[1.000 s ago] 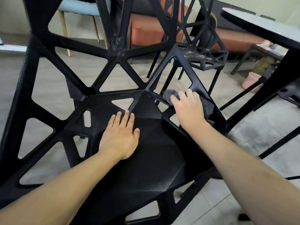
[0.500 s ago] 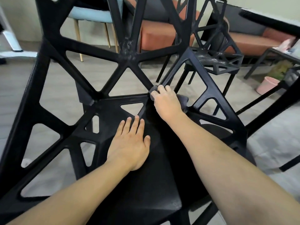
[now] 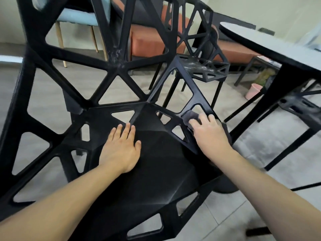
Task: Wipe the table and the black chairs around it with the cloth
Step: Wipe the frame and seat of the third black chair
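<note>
- Pressing down on the right arm strut of the black plastic chair with triangular cut-outs, the right hand held a crumpled dark grey cloth under its curled fingers, part of the cloth showing beyond the fingertips
- The left hand lay flat on the seat of that chair, fingers straight and close together, gripping nothing
- A second black lattice chair stood behind, its seat streaked with pale dust
- The grey-topped table with black legs stood to the right, well apart from the cloth
- A pale blue chair with wooden legs, an orange sofa and a pink bin stood farther off on the grey floor
</note>
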`<state>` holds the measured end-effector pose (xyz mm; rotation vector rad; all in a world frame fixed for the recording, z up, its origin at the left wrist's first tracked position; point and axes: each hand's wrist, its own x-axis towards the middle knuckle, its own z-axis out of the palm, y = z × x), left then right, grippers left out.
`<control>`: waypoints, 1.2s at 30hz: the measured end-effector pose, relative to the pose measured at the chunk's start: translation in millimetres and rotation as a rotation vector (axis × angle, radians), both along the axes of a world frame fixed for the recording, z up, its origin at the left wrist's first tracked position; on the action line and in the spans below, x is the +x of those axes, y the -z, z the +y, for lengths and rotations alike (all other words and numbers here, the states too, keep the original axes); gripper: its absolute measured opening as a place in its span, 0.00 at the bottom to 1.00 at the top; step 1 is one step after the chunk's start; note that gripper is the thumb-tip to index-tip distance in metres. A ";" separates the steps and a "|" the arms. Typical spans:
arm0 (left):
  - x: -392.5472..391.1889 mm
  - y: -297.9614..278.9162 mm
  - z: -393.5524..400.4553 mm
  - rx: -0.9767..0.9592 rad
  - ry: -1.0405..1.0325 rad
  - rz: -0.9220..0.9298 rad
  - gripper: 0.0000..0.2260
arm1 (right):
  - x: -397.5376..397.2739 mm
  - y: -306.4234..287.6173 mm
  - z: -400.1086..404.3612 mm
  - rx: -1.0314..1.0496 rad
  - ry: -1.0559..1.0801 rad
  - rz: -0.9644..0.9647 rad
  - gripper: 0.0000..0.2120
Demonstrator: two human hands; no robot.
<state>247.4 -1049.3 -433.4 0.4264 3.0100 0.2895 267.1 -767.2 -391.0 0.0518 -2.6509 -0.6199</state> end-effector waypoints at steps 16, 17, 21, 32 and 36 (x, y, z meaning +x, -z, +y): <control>-4.3 4.2 3.6 -0.028 -0.005 -0.009 0.28 | -14.2 7.9 -3.2 -0.279 -0.291 -0.012 0.18; -4.9 4.3 3.3 -0.029 -0.004 -0.009 0.28 | -12.8 7.8 -8.4 -0.301 -0.261 -0.076 0.17; -6.0 5.0 2.8 -0.034 0.003 -0.010 0.28 | 0.0 -9.7 -28.2 -0.285 -0.164 -0.232 0.14; -6.1 4.6 0.7 -0.033 0.013 0.002 0.28 | 56.7 -12.6 -65.3 -0.525 -0.167 -0.339 0.22; -7.8 6.0 0.6 -0.014 0.021 0.004 0.27 | 55.8 -8.0 -65.6 -0.693 -0.156 -0.424 0.19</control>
